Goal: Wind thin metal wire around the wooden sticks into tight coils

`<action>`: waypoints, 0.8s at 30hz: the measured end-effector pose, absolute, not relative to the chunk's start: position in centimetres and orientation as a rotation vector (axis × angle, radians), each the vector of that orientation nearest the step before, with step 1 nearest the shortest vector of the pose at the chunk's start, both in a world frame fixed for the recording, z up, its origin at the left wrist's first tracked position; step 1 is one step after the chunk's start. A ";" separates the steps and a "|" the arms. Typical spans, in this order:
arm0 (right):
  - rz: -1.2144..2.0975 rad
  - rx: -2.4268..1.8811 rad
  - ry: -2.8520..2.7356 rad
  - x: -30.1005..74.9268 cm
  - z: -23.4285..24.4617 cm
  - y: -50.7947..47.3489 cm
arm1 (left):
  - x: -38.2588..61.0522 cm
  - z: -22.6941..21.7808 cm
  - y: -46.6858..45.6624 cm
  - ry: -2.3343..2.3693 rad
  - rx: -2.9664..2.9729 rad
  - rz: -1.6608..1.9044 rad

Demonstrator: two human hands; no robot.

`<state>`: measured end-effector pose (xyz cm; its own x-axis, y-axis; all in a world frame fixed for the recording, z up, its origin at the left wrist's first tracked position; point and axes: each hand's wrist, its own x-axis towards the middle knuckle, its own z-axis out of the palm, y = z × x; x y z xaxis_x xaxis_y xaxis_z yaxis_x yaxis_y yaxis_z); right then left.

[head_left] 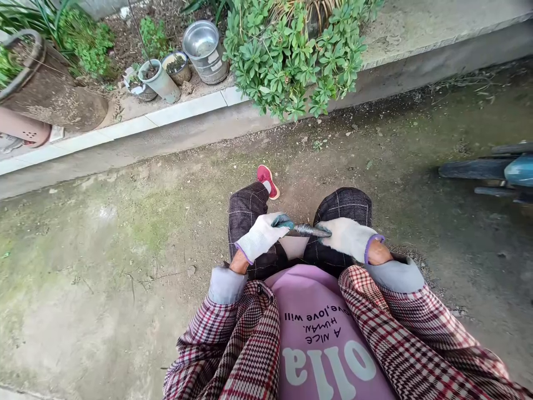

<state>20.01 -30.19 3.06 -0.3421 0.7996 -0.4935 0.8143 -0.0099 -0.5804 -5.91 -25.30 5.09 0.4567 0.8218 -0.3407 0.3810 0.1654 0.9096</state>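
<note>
Between my two hands, in front of my lap, lies a short, slim, dark grey tool (308,229) with a silvery, wound-looking middle. Its exact kind cannot be made out. My left hand (268,230), in a white knit glove with green-blue fingertips and a purple cuff edge, is closed on the left end. On the right end, the fingers of my right hand (347,235), gloved the same way, are pressed together. The tool lies nearly level, and both of its ends are partly covered by the fingers. Beneath the hands are my dark checked trousers (341,205).
Ahead runs a raised bed with a white tiled edge (187,110). On it stand a metal pot (205,53), a small pale pot (160,82), a large tilted planter (54,91) and a leafy bush (291,61). At right, a wheeled thing (474,168) rests on the dirt ground (137,233).
</note>
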 end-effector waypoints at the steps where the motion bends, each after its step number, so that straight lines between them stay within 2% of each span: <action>1: -1.287 1.875 2.187 20.3 2.9 -30.0 | -5.9 5.4 -25.7 1.100 1.443 0.411; 3: -1.327 2.067 2.175 20.6 3.1 -29.9 | -5.8 6.1 -26.5 1.029 1.412 0.388; 5: -1.579 2.188 2.148 20.6 4.0 -29.9 | -5.5 6.5 -27.1 0.987 1.358 0.397; 9: -2.266 2.060 2.001 20.3 5.6 -30.3 | -5.0 6.3 -27.6 0.917 1.273 0.456; 12: -2.518 1.982 1.872 20.5 5.9 -30.4 | -5.1 5.1 -27.6 0.984 1.266 0.470; 18: -2.652 1.844 1.743 20.8 6.4 -30.3 | -5.8 3.0 -26.9 1.030 1.283 0.470; 24: -2.748 2.108 1.517 20.3 6.8 -30.5 | -5.6 5.3 -26.7 0.991 1.268 0.468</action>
<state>20.30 -30.47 6.83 -0.2424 0.8369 -0.4908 -0.0306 -0.5122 -0.8583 -5.59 -26.74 5.30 0.5276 0.7720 -0.3544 0.2162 0.2814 0.9349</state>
